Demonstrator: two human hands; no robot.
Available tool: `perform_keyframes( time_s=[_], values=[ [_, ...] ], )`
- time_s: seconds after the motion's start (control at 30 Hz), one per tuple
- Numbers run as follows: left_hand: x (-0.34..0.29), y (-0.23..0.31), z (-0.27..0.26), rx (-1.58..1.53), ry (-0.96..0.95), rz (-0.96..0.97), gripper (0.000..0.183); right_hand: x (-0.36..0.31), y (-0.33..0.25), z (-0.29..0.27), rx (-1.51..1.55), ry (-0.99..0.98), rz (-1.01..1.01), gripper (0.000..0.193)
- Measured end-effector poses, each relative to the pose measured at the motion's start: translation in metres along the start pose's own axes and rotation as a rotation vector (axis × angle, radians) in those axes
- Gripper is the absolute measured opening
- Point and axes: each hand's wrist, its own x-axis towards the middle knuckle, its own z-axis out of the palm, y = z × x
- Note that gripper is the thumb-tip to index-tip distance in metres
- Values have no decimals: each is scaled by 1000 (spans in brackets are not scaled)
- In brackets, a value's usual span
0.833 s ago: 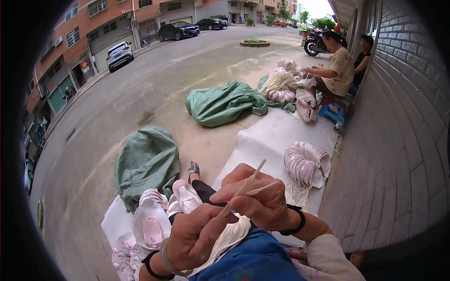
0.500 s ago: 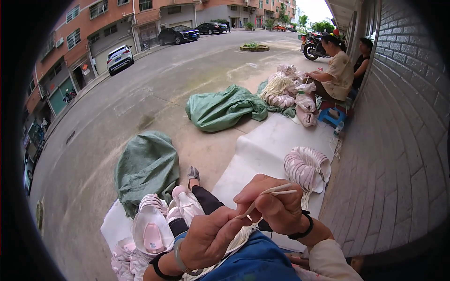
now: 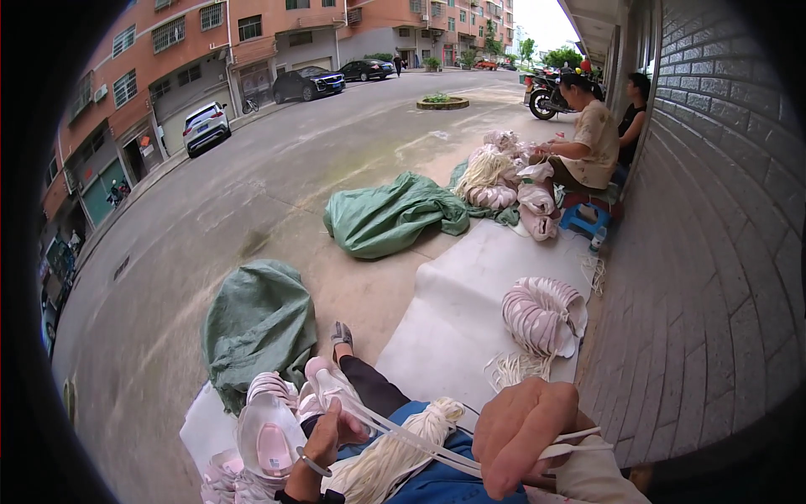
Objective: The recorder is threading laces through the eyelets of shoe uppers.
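A cream shoelace (image 3: 424,447) stretches in doubled strands across my lap. Its left end runs into my left hand (image 3: 338,427), whose fingers are closed on it close to a pink and white shoe (image 3: 329,376). Larger and nearer, my right hand (image 3: 525,433) is closed round the other stretch, and loose ends stick out on its right side. A thick bundle of cream laces (image 3: 403,452) lies on the blue cloth (image 3: 449,487) over my lap, below the taut strands. The inner side of my right fist is hidden.
Shoe parts (image 3: 270,437) are piled at my left beside a green sack (image 3: 259,315). A second green sack (image 3: 395,214) lies farther out. A row of pink-white uppers (image 3: 546,315) rests on the white sheet (image 3: 457,311). Another person (image 3: 592,139) sits by a blue stool (image 3: 585,220).
My hands were close together, pinching the lace. Now they are apart, left hand lower left, right hand lower right, with the lace drawn out between them. The lap bundle shows more.
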Motion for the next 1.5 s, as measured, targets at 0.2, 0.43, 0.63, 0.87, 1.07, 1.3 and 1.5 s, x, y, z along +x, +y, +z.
perform_keyframes(
  time_s=[0.2,0.43,0.63,0.87,1.07,1.3,1.5],
  values=[
    [82,-45,-25,-560,-92,-100,60,14,-5,0,65,-75,-106,28],
    [111,-60,-59,-1137,-5,-158,12,9,9,-7,77,-33,62,22],
    [84,-55,-44,-522,111,-86,12,-34,96,-6,-274,-321,471,21],
    [63,-91,-70,-288,398,-27,19,-70,155,-11,-521,-657,423,34],
    [56,-78,-55,-214,358,-36,19,-80,200,-19,-648,-533,238,19],
    [61,-83,-61,-135,522,69,10,-105,336,-40,-687,-461,705,20],
    [63,-91,-84,150,363,141,22,-95,378,-32,-690,-416,728,23]
  ],
)
